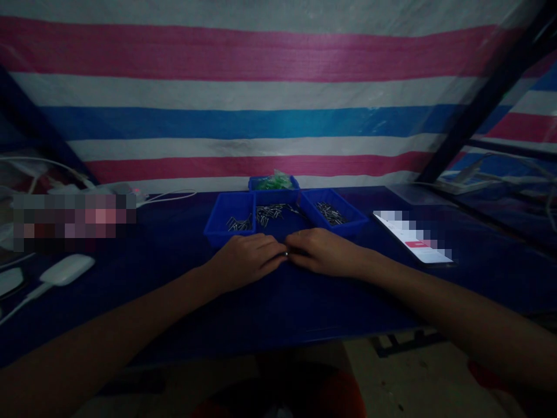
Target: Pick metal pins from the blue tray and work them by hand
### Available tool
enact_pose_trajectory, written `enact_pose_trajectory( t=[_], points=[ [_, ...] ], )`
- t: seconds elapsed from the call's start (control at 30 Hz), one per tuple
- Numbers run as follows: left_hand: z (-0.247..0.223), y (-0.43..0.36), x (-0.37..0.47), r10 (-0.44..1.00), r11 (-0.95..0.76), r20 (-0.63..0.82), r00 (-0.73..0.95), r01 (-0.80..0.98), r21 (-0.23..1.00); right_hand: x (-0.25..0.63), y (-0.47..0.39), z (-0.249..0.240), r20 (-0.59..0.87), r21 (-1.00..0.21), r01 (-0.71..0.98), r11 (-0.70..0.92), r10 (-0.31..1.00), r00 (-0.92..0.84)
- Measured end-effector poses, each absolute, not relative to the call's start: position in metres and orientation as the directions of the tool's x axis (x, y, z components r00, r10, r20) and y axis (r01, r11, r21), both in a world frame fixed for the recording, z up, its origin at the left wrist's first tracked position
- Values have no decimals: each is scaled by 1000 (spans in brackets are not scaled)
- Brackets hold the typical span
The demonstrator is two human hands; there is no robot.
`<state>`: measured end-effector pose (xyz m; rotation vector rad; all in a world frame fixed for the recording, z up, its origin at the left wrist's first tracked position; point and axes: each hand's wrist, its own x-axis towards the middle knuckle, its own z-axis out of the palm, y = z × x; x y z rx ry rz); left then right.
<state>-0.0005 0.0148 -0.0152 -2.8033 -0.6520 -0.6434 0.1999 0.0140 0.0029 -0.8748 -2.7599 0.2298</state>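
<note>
My left hand [243, 259] and my right hand [325, 253] meet at the fingertips just in front of the blue bins. Pinched between them is a small shiny metal piece [286, 253]; the fingers cover most of it, so its shape cannot be made out. Behind my left hand stands a blue bin [230, 204] with thin metal pins [240, 224] in it. A pile of similar metal pins [268, 213] lies in the middle, and more metal pins [331, 213] fill part of the right-hand blue bin [354, 217].
At the back, another blue bin [252, 184] holds green plastic packets [274, 181]. A lit phone [418, 244] lies on the blue table [278, 313] to the right. On the left are a white charger-like device [67, 270], cables and blurred clutter. Striped sheeting [278, 122] hangs behind.
</note>
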Motion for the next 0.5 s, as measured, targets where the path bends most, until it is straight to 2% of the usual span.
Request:
enact_pose_trajectory(
  t=[0.17, 0.37, 0.5],
  points=[
    [-16, 16, -2, 322, -908, 441, 838, 405, -108, 198, 15, 2, 184, -283, 506, 815, 564, -805],
    [-16, 18, -4, 291, -929, 392, 873, 355, -102, 198, 18, -2, 162, -364, 519, 773, 602, -782],
    [-15, 17, -3, 330, -916, 349, 877, 387, -105, 198, 19, -3, 151, -364, 528, 767, 608, -779]
  ],
)
